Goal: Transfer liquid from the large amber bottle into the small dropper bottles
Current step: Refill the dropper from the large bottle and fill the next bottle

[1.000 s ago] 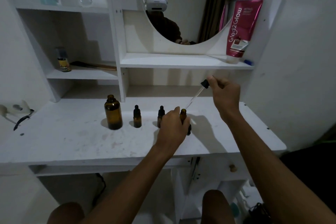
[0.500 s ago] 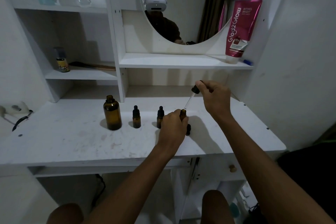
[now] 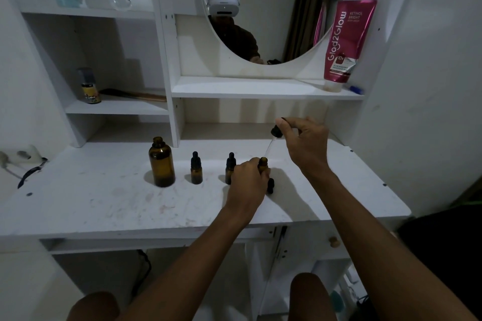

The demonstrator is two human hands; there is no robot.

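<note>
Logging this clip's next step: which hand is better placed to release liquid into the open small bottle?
Right. The right hand pinches the dropper by its bulb, its glass tip slanting down to the mouth of the open small bottle. The left hand grips that bottle.

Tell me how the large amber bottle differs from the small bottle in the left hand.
The large amber bottle is far taller and wider than the small bottle. The large amber bottle stands untouched; the left hand grips the small bottle. The dropper in the right hand points at the small bottle's mouth, not the large amber bottle's. Both are amber, upright and uncapped.
</note>
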